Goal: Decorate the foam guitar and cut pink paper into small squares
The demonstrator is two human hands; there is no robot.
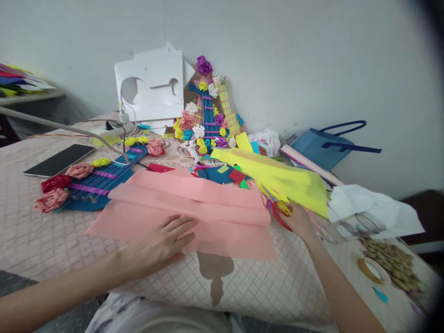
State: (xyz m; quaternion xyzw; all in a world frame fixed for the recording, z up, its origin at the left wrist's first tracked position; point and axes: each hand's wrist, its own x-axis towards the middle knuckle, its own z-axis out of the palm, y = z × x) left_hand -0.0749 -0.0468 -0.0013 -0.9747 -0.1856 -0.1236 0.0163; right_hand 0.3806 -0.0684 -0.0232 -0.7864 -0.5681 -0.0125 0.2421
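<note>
Resting palm-down at the near edge of the pink crepe paper (138,222) with the left hand (163,243), fingers slightly spread and grasping nothing; holding scissors (276,213) by their red and yellow handles in the right hand (298,222), just off the paper's right edge, blades aimed toward ten or eleven o'clock.

Seen from the head, taking the pink crepe paper as the dial's middle, flat on the quilted-pattern tablecloth (263,286) and folded along its far side. At ten o'clock, a blue craft guitar (114,175) trimmed with paper roses, and beyond it a smartphone (59,159). At eleven, a white cut-out board (149,88) against the wall. At twelve, a white glue gun (189,150), with a flower-decked guitar (210,118) upright behind. At two, yellow crepe paper (298,180), then a blue bag (319,145). At three, a glass jar (354,227) lying on its side. At four, a tape roll (371,270) beside unshelled peanuts (395,263).
</note>
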